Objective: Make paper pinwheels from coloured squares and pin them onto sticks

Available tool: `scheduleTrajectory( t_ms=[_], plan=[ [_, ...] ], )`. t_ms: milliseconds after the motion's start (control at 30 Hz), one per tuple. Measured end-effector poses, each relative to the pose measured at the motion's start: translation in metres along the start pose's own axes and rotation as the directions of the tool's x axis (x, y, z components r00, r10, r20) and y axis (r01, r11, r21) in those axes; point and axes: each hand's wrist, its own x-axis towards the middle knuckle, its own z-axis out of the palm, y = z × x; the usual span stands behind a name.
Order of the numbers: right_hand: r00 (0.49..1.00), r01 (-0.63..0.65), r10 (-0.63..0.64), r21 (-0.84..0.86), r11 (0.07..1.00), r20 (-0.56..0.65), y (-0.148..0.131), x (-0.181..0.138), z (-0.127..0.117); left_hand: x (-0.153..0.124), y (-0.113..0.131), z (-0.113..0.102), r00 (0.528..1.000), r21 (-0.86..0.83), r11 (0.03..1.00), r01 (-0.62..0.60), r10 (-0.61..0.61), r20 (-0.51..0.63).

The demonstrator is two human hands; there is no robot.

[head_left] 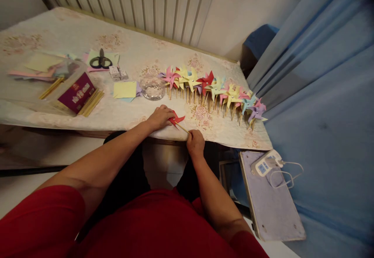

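My left hand (160,117) is closed over a red paper pinwheel (177,119) at the table's near edge. My right hand (195,142) pinches the lower end of its thin wooden stick (182,128). Behind them a row of several finished pinwheels (213,88) in pink, yellow, red, green and purple lies across the flowered tablecloth (131,47). A clear round dish (152,90) sits just left of that row.
Black scissors (101,61) lie on coloured paper at the back. Yellow paper squares (125,89), small white boxes (117,72), a maroon box (76,92) and wooden sticks (90,103) lie left. A grey stool (271,203) with a white device (265,163) stands right, beside a blue curtain (327,94).
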Motion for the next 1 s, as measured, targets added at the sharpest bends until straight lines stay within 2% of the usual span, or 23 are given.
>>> scheduleTrajectory(
  t_ms=[167,333,433,567,833,1000],
  plan=[
    [0.997,-0.055,0.057,0.035,0.998,-0.06,0.016,0.003,-0.021,-0.028,-0.013,-0.008,0.992,0.03,0.996,0.084,-0.08,-0.096],
    [0.996,-0.047,0.054,0.094,0.994,-0.074,0.034,0.014,-0.033,-0.057,-0.023,-0.006,0.975,0.089,0.972,0.219,-0.215,-0.049],
    [0.99,-0.106,0.119,0.162,0.981,-0.076,0.041,0.018,-0.032,-0.061,-0.02,-0.001,0.968,0.083,0.965,0.25,-0.248,-0.03],
    [0.983,-0.143,0.161,0.183,0.973,-0.085,0.044,0.02,-0.029,-0.055,-0.014,0.004,0.957,0.091,0.954,0.287,-0.282,-0.062],
    [0.989,-0.115,0.131,0.189,0.975,-0.07,0.041,0.018,-0.026,-0.045,-0.027,0.001,0.971,0.163,0.957,0.24,-0.238,-0.033],
    [0.989,-0.113,0.131,0.216,0.97,-0.07,0.041,0.019,-0.024,-0.042,-0.042,-0.011,0.993,0.236,0.965,0.116,-0.119,-0.003]
  ],
)
